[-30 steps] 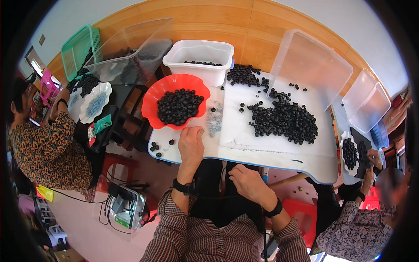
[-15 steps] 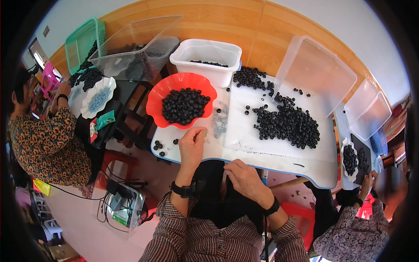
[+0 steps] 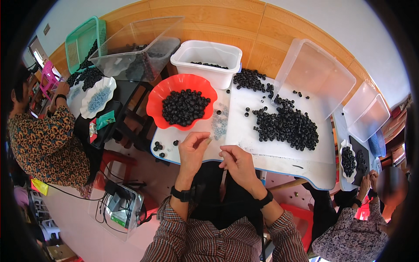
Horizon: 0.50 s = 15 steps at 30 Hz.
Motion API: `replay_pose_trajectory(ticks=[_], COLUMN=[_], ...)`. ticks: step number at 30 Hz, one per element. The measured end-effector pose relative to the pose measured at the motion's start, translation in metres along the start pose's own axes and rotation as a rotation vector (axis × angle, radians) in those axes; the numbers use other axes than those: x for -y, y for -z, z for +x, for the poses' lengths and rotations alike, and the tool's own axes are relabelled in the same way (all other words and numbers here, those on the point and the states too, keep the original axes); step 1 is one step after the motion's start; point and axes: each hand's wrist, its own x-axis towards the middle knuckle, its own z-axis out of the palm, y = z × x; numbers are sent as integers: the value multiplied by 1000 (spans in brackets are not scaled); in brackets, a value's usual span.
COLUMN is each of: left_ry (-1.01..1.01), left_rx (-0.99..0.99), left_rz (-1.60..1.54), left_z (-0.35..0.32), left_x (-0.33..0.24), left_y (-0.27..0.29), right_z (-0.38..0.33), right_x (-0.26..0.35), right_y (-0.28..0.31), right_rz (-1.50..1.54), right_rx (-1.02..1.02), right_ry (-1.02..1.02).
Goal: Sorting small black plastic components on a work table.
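My left hand point(image 3: 192, 150) is over the near edge of the white table, just below the red bowl. Its thumb and forefinger are pinched at a tiny thing too small to name. Close by on the right, my right hand point(image 3: 239, 165) has its fingers curled in, with the tips pressed together; whatever they hold is hidden. A gap separates the two hands. Small round black pieces point(image 3: 185, 107) fill the scalloped red bowl point(image 3: 157, 98). Tiny clear bits point(image 3: 219, 122) lie scattered beside it. On the white board point(image 3: 240, 139) spreads a large heap of black pieces point(image 3: 288, 126).
A white tub point(image 3: 205, 72) with black pieces stands behind the bowl. A clear bin point(image 3: 316, 72) leans tipped at the back right. Co-workers sit at left point(image 3: 48, 135) and right point(image 3: 353, 231). A clear box of cables point(image 3: 120, 209) is low on the left.
My right hand has risen from the table's near edge toward my left hand. The left hand has shifted slightly down, still pinching.
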Motion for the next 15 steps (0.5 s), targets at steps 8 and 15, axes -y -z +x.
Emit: replay_pose_trajectory(ticks=[8,15], left_ry=[-20,-29], left_rx=[79,80], left_rz=[-131,-168], left_z=[-10,-11], left_x=[-12,-7], left_y=[-1,2], right_z=[28,31], right_x=[4,-9], right_y=[-8,-12], right_rz=[247,353], right_rx=[60,75], right_ry=[-359,-396])
